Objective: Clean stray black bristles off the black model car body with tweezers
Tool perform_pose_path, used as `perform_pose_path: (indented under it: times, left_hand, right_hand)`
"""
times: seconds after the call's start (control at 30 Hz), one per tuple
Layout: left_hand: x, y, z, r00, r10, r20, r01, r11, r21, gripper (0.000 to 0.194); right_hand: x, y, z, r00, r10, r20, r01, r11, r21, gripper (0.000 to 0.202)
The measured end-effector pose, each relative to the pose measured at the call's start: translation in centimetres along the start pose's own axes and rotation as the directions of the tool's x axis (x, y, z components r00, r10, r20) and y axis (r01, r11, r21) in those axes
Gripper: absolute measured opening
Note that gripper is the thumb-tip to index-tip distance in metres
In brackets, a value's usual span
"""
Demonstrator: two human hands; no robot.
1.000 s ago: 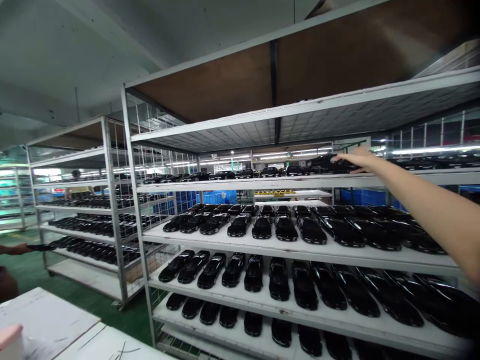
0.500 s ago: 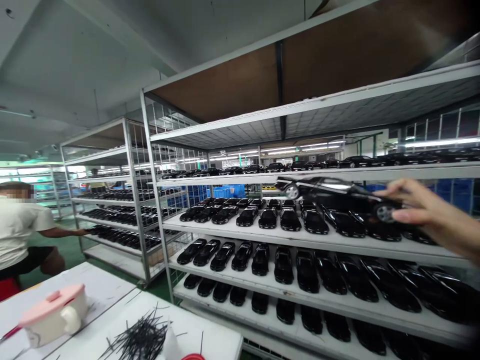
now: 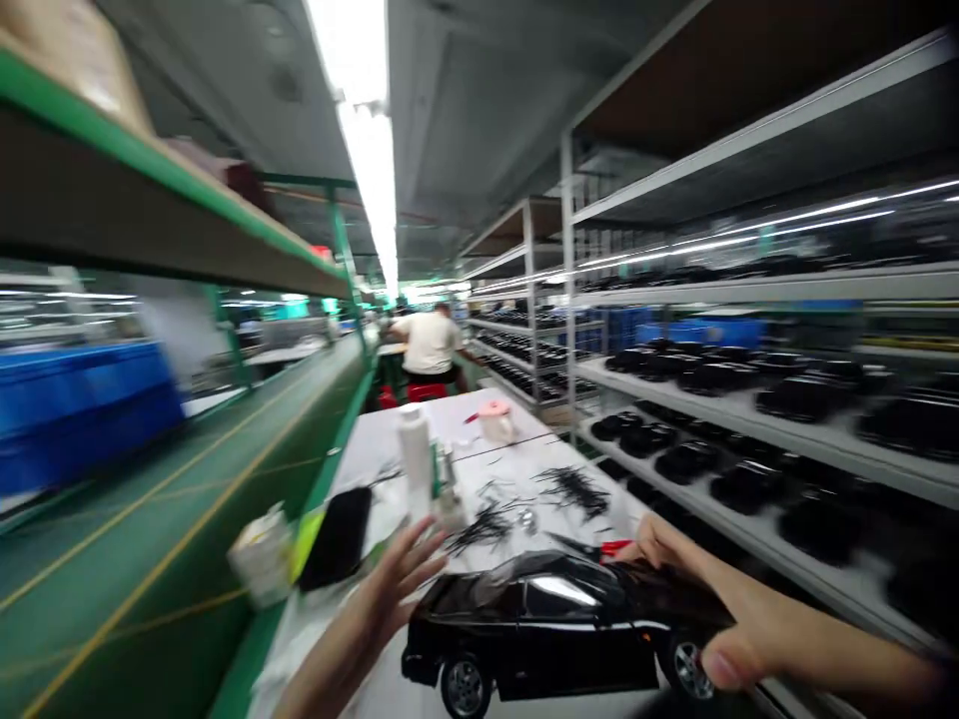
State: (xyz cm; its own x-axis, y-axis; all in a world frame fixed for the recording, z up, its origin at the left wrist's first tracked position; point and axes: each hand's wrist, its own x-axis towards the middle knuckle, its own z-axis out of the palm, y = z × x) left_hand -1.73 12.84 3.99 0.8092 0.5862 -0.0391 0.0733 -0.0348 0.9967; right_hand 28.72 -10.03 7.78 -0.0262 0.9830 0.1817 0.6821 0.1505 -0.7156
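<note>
At right, two metal racks [image 3: 567, 260], one beyond the other, with rows of dark cars [image 3: 809, 394] on several shelves, too many and too smeared to count. At left, one green conveyor belt [image 3: 187, 519], running off toward the far end of the room. Between belt and racks, one long white table [image 3: 367, 439], littered along much of its length. Past its far end, one co-worker [image 3: 431, 343] in a pale shirt, seen from behind, seated on one red seat [image 3: 425, 391]. Above the near end of the table, one black model car, [image 3: 539, 639] side-on, rear to the left and nose to the right, showing two wheels [image 3: 465, 687]. With the right hand [image 3: 734, 599], grips the nose end, pinching it between a thumb at the front wheel and fingers curled over the hood. With the left hand [image 3: 390, 589], hovers close by the rear, fingers spread apart; cannot tell about contact with the bodywork. Farther along the tabletop, one dark flat slab [image 3: 337, 539] near the left edge, one white bottle [image 3: 415, 459], one pink-lidded mug [image 3: 496, 427], and one small red object [image 3: 615, 548], partly hidden. Beside these, two loose heaps of thin black strips [image 3: 576, 491], individually uncountable.
</note>
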Motion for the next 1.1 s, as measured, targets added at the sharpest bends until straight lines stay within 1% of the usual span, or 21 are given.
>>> perform_pose_path:
  times: [0.03,0.07,0.1,0.13,0.17,0.23,0.27,0.37,0.43,0.57,0.6,0.7,0.77,0.8,0.9,1.0,1.03,1.1]
  left_hand:
    - [-1.5,-0.4,-0.3,0.996,-0.051,-0.068,0.048,0.997,-0.054,0.058]
    - [-2.5,-0.6,-0.5,0.995,-0.078,-0.059,0.073,0.993,-0.089,0.064]
    - [-3.0,-0.6,-0.4,0.996,-0.087,-0.015,0.086,0.992,-0.094,0.068]
    - [-3.2,-0.6,-0.3,0.996,-0.09,0.029,0.092,0.993,-0.07,0.069]
    - [-3.1,-0.6,-0.2,0.992,-0.107,0.062,0.108,0.994,-0.012,0.067]
    - [-2.9,-0.5,0.1,0.98,-0.167,0.108,0.157,0.983,0.096,0.063]
    - [-2.7,-0.5,0.2,0.974,-0.19,0.124,0.174,0.976,0.132,0.062]
    - [-2.5,-0.7,0.5,0.956,-0.225,0.188,0.182,0.959,0.219,0.062]
    - [-2.3,-0.9,0.5,0.947,-0.241,0.211,0.183,0.948,0.26,0.059]
    - [-1.9,-0.9,0.5,0.949,-0.246,0.199,0.174,0.931,0.322,0.056]
    - [-1.8,-1.0,0.6,0.949,-0.245,0.2,0.17,0.928,0.332,0.056]
    - [-1.5,-1.0,0.7,0.945,-0.25,0.209,0.176,0.931,0.319,0.06]
    - [-1.3,-1.1,0.8,0.943,-0.254,0.214,0.181,0.933,0.31,0.06]
    - [-1.2,-1.1,0.8,0.943,-0.253,0.217,0.179,0.934,0.31,0.06]
    - [-1.0,-1.2,0.9,0.943,-0.24,0.229,0.168,0.941,0.295,0.057]
    - [-0.9,-1.4,0.9,0.945,-0.222,0.242,0.157,0.953,0.26,0.057]
    - [-0.9,-1.5,0.9,0.945,-0.22,0.242,0.158,0.955,0.251,0.057]
    - [-0.9,-1.6,1.0,0.945,-0.223,0.24,0.163,0.955,0.249,0.058]
  right_hand:
    - [1.2,0.2,1.3,0.998,0.009,0.067,-0.015,0.996,0.087,0.074]
    - [2.2,0.6,2.5,0.991,0.014,0.131,-0.034,0.988,0.149,0.077]
    - [3.1,1.3,3.6,0.983,0.002,0.186,-0.036,0.984,0.176,0.079]
    - [3.9,2.2,4.7,0.969,-0.018,0.246,-0.029,0.982,0.187,0.081]
    - [4.6,3.2,5.7,0.954,-0.048,0.295,-0.011,0.981,0.194,0.081]
    - [5.6,5.6,7.3,0.923,-0.138,0.359,0.067,0.977,0.203,0.082]
    - [5.8,6.8,7.9,0.91,-0.188,0.37,0.12,0.973,0.199,0.084]
    - [6.1,9.5,9.0,0.886,-0.289,0.362,0.249,0.956,0.154,0.088]
    - [6.1,10.5,9.2,0.891,-0.298,0.343,0.273,0.955,0.119,0.085]
    - [6.1,12.0,9.1,0.935,-0.251,0.251,0.236,0.968,0.088,0.069]
    - [5.9,12.5,9.1,0.944,-0.236,0.231,0.222,0.971,0.086,0.069]
    - [5.0,13.7,9.6,0.964,-0.2,0.174,0.19,0.979,0.077,0.078]
    - [4.3,13.6,10.3,0.966,-0.206,0.155,0.197,0.978,0.071,0.082]
    - [4.1,13.1,10.7,0.962,-0.22,0.16,0.211,0.975,0.068,0.083]
    - [4.5,10.2,11.7,0.945,-0.26,0.198,0.255,0.966,0.048,0.085]
    - [5.7,7.1,12.1,0.952,-0.209,0.224,0.214,0.977,0.001,0.083]
    - [6.1,6.4,12.0,0.954,-0.184,0.235,0.192,0.981,-0.013,0.082]
    - [6.6,5.8,11.8,0.953,-0.153,0.262,0.169,0.985,-0.038,0.082]
